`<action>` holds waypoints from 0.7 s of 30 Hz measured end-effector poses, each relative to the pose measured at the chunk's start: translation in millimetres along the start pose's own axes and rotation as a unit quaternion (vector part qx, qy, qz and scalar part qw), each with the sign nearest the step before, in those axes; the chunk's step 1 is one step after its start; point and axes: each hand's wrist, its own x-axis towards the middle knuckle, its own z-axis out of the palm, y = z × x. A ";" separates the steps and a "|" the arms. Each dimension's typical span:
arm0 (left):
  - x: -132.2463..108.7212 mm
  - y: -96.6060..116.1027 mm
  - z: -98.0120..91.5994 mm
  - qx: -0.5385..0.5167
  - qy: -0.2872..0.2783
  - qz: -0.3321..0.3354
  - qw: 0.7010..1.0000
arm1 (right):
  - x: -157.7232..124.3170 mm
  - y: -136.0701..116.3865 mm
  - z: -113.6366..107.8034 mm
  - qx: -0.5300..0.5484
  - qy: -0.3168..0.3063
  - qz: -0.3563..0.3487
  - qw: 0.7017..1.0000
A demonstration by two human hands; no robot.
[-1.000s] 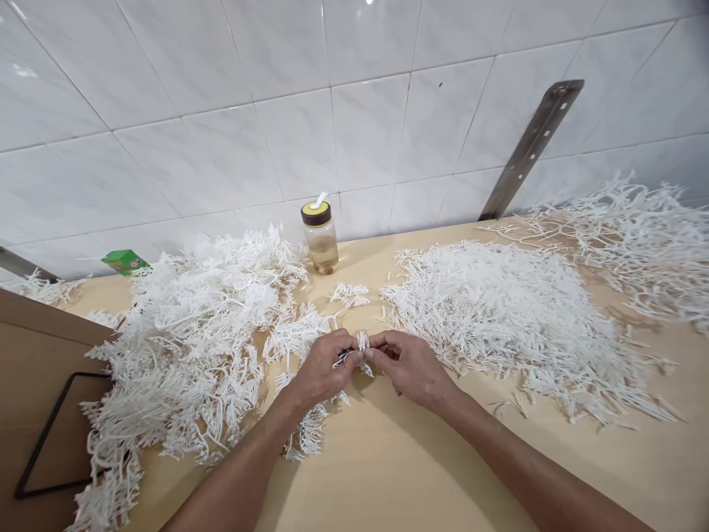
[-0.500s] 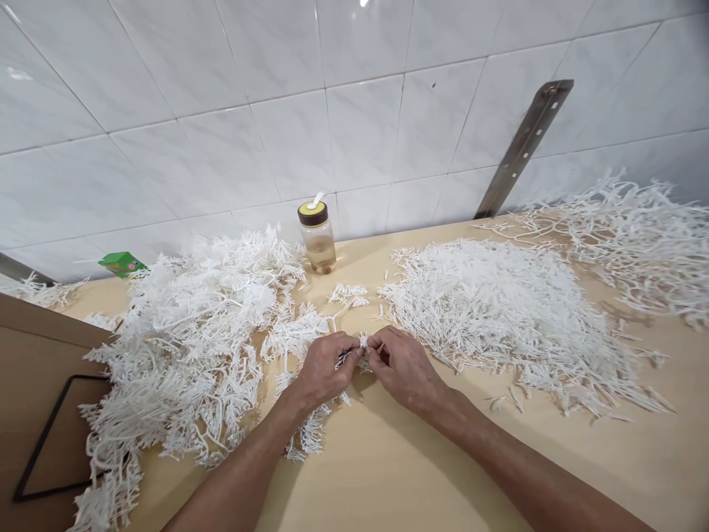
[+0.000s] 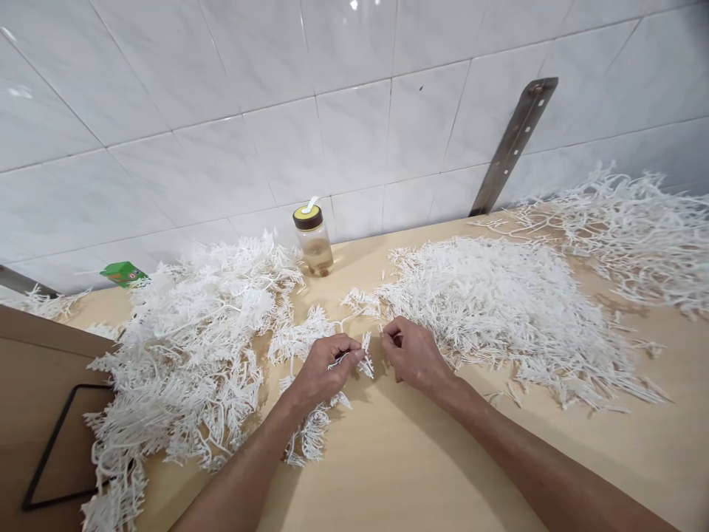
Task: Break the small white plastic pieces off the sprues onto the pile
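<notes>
My left hand (image 3: 329, 362) pinches a white branched plastic sprig (image 3: 366, 358) between thumb and fingers, its small twigs sticking out past the fingertips. A short gap to the right, my right hand (image 3: 413, 351) is closed in a pinch, with a tiny white bit (image 3: 380, 328) showing at its fingertips. Beyond the right hand spreads a pile of small white plastic pieces (image 3: 498, 303). Left of my left hand lies a large heap of white branched sprigs (image 3: 204, 332). A loose sprig (image 3: 313, 436) rests under my left forearm.
A lidded bottle (image 3: 314, 244) of liquid stands near the tiled wall (image 3: 354, 140). Bare white stems (image 3: 631, 236) lie at the far right. A green carton (image 3: 122, 273) is behind the left heap, and a brown box (image 3: 44, 414) is at the left edge. A metal bracket (image 3: 515, 148) leans upward at the wall.
My right hand has drawn away to the right from the sprig, opening a gap between the hands. My left hand keeps hold of the sprig.
</notes>
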 end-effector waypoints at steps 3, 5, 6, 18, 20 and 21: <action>0.0 -1.6 -0.4 -0.023 0.012 -0.023 0.999 | 4.4 3.1 -10.3 -0.042 0.031 -0.010 0.999; -0.2 -3.5 -0.7 -0.027 0.013 -0.030 0.999 | 8.2 5.9 -18.5 -0.092 0.080 -0.037 0.992; -0.3 -4.1 -0.9 -0.024 0.012 -0.031 0.999 | 10.1 7.7 -22.6 -0.116 0.100 -0.050 0.987; 1.3 -4.2 1.0 0.101 -0.022 0.045 0.994 | -5.4 -10.7 -24.3 0.015 -0.035 -0.264 0.964; 1.1 -6.2 1.6 0.115 -0.032 0.052 0.991 | -9.3 -13.7 -19.7 0.020 -0.093 -0.251 0.963; 1.0 -6.7 1.9 0.118 -0.038 0.054 0.991 | -10.0 -13.9 -17.9 0.018 -0.109 -0.239 0.965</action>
